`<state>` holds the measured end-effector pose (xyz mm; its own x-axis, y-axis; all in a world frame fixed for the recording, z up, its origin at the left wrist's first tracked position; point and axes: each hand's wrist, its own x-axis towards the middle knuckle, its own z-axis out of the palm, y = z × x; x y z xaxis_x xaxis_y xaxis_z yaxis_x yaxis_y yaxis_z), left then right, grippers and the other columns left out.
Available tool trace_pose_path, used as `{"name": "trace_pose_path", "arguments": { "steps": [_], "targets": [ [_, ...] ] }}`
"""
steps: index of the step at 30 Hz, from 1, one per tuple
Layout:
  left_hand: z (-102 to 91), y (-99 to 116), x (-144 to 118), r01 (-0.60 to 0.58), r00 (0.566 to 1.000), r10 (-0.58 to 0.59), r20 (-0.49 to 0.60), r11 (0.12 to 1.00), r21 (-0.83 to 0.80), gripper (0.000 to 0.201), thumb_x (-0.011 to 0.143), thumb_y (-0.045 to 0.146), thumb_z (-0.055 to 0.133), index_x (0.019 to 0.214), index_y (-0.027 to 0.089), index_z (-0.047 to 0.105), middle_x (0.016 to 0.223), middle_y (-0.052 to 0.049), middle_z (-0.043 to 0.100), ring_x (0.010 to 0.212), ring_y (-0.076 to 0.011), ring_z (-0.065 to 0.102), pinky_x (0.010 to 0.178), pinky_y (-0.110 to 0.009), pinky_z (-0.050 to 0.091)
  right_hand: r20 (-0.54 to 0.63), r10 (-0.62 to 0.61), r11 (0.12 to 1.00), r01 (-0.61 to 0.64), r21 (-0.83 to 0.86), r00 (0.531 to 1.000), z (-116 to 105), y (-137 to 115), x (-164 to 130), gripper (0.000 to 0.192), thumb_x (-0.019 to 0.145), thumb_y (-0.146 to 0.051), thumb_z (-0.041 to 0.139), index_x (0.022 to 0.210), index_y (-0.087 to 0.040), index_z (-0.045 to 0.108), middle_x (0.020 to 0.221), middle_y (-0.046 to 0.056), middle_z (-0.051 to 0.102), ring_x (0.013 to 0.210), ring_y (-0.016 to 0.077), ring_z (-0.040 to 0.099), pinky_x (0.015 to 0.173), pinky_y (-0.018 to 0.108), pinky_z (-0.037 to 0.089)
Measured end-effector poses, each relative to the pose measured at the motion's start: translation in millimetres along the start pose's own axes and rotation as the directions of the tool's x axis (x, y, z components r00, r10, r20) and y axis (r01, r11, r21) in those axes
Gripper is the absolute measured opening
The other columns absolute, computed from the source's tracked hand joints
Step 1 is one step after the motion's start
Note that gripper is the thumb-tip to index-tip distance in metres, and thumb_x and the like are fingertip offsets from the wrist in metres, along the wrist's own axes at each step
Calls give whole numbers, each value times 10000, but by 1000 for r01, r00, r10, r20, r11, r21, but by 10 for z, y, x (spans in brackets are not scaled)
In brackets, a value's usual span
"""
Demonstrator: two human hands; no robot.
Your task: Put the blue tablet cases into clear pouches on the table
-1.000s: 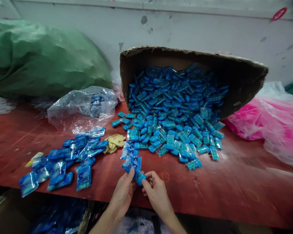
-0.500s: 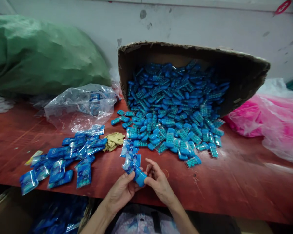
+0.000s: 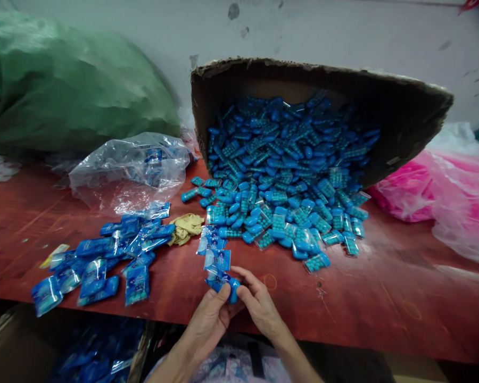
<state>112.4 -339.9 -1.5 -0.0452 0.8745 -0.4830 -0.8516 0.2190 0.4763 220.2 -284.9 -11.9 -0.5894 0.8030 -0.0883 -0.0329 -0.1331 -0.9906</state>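
We hold a small blue case at the near edge of the red table, our left hand and right hand both pinched on it, a clear sachet touching above. Bagged packets lie left; loose cases spill from the tipped cardboard box beyond.

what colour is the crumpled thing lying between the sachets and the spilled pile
Yellowish tan, a crumpled glove; clearest in the head view.

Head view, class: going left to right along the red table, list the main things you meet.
Green sack → clear plastic bag → yellow cloth → tipped cardboard box → pink bag.
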Motion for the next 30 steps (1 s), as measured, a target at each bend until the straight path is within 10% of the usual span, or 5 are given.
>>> {"name": "trace_pose_path", "arguments": {
  "steps": [7, 18, 23, 30],
  "targets": [
    [62, -40, 3, 3, 998, -3, -66, 1000, -8, 171, 736, 289, 586, 827, 154, 637, 809, -47, 685, 831, -188, 622, 855, -363, 431, -216, -57, 989, 26, -146, 975, 106, 105, -26, 345, 788, -246, 504, 1129, -219, 551, 977, 28, 633, 857, 165, 578, 812, 268, 438],
    [0, 60, 24, 113, 993, -114, -1, 986, -122, 149, 780, 196, 529, 841, 131, 648, 804, -81, 700, 849, -203, 636, 881, -379, 429, 77, 54, 995, -61, 83, 996, -44, -41, 25, 437, 718, -175, 550, 1147, -259, 533, 1003, -9, 572, 832, 128, 540, 782, 242, 429],
    [130, -12, 27, 52, 980, -72, -184, 993, -110, 189, 768, 244, 550, 866, 110, 639, 876, -103, 685, 896, -207, 620, 851, -334, 459, -74, 55, 996, -60, -72, 996, 62, 78, -5, 506, 756, -191, 502, 1252, -260, 427, 908, -4, 566, 644, 93, 522, 648, 217, 462],
    [161, 26, 36, 89, 980, -114, -161, 984, -154, 232, 795, 289, 505, 882, 111, 625, 879, -106, 686, 904, -211, 620, 831, -339, 469, -190, 13, 998, -23, -55, 982, 95, 135, 17, 536, 706, -161, 545, 1225, -234, 437, 974, 6, 579, 940, 157, 546, 847, 270, 426]
  ]
}}
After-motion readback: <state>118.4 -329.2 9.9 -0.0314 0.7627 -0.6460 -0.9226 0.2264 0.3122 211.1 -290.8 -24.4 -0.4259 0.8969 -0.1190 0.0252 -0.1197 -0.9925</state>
